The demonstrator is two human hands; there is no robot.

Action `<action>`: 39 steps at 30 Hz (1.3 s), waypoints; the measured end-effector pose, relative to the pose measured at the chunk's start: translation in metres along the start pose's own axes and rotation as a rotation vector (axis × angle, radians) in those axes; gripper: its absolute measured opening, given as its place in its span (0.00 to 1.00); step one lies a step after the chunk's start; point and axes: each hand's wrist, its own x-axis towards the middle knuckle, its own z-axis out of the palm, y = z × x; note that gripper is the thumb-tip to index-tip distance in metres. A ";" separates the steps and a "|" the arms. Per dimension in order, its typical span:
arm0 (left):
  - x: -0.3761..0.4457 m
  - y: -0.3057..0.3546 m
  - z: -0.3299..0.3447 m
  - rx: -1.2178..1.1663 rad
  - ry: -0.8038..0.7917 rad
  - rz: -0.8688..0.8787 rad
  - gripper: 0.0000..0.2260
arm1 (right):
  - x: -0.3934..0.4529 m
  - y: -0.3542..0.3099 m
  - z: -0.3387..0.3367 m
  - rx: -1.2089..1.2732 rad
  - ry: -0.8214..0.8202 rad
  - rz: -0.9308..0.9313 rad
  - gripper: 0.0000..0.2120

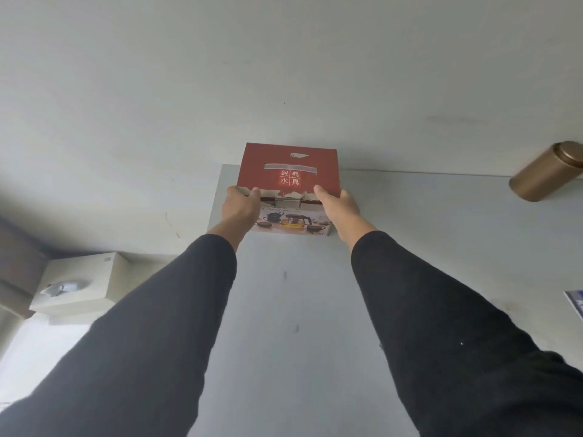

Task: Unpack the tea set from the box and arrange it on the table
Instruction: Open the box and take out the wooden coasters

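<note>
A red tea set box (290, 167) stands at the far edge of the grey table (410, 222), against the wall. Its top carries Chinese characters and a slot handle; its front shows a picture of a teapot and cups. The front edge of the lid is torn. My left hand (240, 207) grips the box's near left corner, thumb on the lid. My right hand (339, 205) grips the near right corner in the same way. The box is closed and its contents are hidden.
A bronze cylindrical tin (547, 171) lies at the table's far right. A beige box with a white object on it (79, 287) sits off the table's left side. A blue and white item (575, 302) pokes in at the right edge.
</note>
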 end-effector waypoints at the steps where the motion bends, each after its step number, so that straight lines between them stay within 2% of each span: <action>1: -0.007 -0.004 -0.002 0.000 -0.003 0.006 0.14 | -0.007 0.005 0.000 0.006 0.016 0.003 0.24; 7: -0.047 -0.033 -0.009 0.007 -0.020 0.037 0.12 | -0.046 0.028 0.000 -0.013 0.073 0.020 0.24; 10: -0.052 -0.038 -0.014 0.024 -0.057 0.067 0.13 | -0.055 0.032 -0.001 -0.079 0.084 -0.054 0.27; 12: -0.052 -0.038 -0.017 0.047 -0.082 0.087 0.15 | -0.059 0.034 0.007 -0.207 0.250 -0.166 0.31; 14: -0.054 -0.038 -0.018 0.064 -0.086 0.086 0.16 | -0.070 0.035 0.019 -0.312 0.462 -0.284 0.22; 15: -0.055 -0.037 -0.018 0.066 -0.084 0.087 0.16 | -0.076 0.036 0.026 -0.350 0.505 -0.327 0.17; 18: -0.054 -0.038 -0.017 0.059 -0.066 0.095 0.16 | -0.087 0.044 0.044 -0.453 0.460 -0.383 0.10; 23: -0.050 -0.041 -0.016 0.059 -0.054 0.090 0.15 | -0.090 0.047 0.055 -0.473 0.323 -0.306 0.16; 26: -0.050 -0.042 -0.016 0.056 -0.062 0.088 0.14 | -0.090 0.040 0.055 -0.198 0.125 -0.133 0.20; 28: -0.050 -0.042 -0.018 0.055 -0.069 0.080 0.14 | -0.092 0.040 0.051 -0.006 0.052 -0.060 0.15; 30: -0.051 -0.041 -0.019 0.049 -0.074 0.082 0.14 | -0.092 0.045 0.046 -0.001 0.036 -0.099 0.09; 32: -0.051 -0.041 -0.020 0.030 -0.072 0.107 0.15 | -0.092 0.051 0.042 -0.035 0.119 -0.154 0.07; 35: -0.054 -0.040 -0.021 0.015 -0.031 0.159 0.19 | -0.090 0.050 0.033 0.048 0.394 -0.121 0.06; 37: -0.053 -0.038 -0.023 -0.028 0.006 0.184 0.21 | -0.086 0.045 0.024 0.111 0.501 -0.046 0.12; 39: -0.052 -0.032 -0.027 -0.106 0.036 0.211 0.23 | -0.080 0.037 0.017 0.087 0.519 -0.017 0.18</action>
